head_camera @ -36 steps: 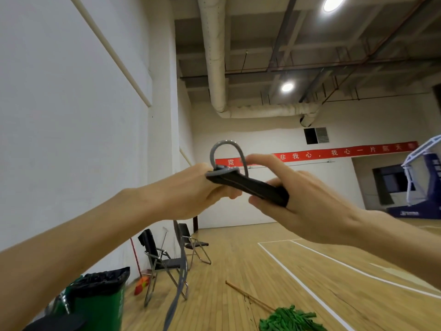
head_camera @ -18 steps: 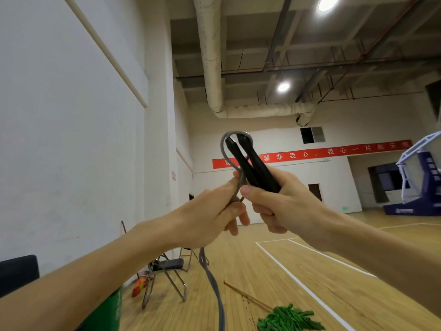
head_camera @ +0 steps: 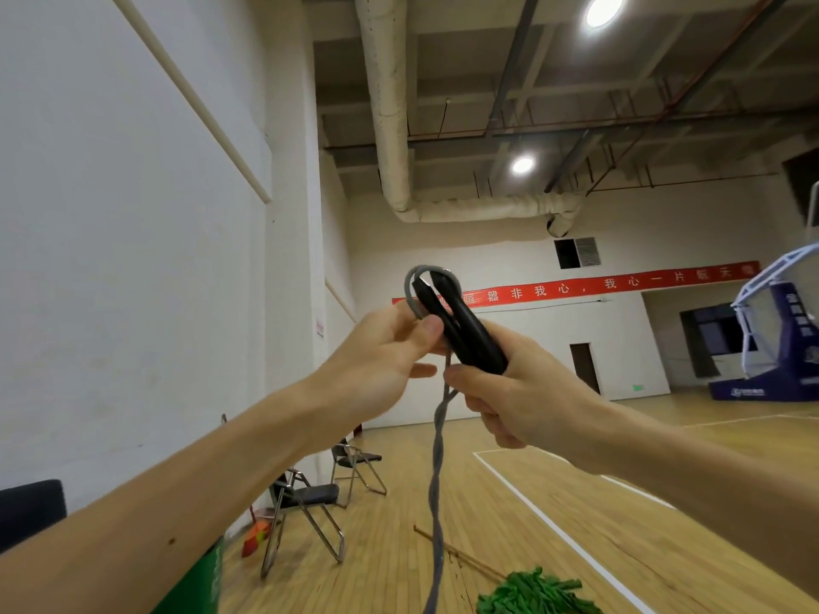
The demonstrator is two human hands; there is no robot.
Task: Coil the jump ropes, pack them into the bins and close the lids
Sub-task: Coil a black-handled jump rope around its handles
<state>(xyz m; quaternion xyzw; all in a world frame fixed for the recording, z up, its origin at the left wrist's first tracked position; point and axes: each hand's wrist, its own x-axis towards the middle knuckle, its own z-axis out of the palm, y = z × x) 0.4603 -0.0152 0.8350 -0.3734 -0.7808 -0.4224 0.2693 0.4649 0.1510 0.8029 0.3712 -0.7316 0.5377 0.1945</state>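
Near left, bottom edge: sliver of a green bin. Only its wall shows, so contents unknown. No lidded bins in view, nothing packed that I can see.

Both hands are up at mid-frame, close together.
- Right hand: fingers wrapped tight round the lower ends of both black handles, which lie side by side.
- Handles' long axis: tilts up and left out of the fist.
- Grey cord: leaves the top ends, arcs over in a small loop, drops between the hands. Below that it's two strands twisted together, hanging straight down off the bottom edge.
- Left hand: just left of the handles, thumb pressed in at the cord below the loop. It looks like a pinch, though the fingertips are partly hidden.

Judgement: coiling has barely started and nearly all the cord is hanging slack. The left hand is nearer the cord, so it should gather the loops. The twist may fight a flat coil.

Further out on the floor: green mop head, then folding chairs by the left wall. Far right: basketball stand.
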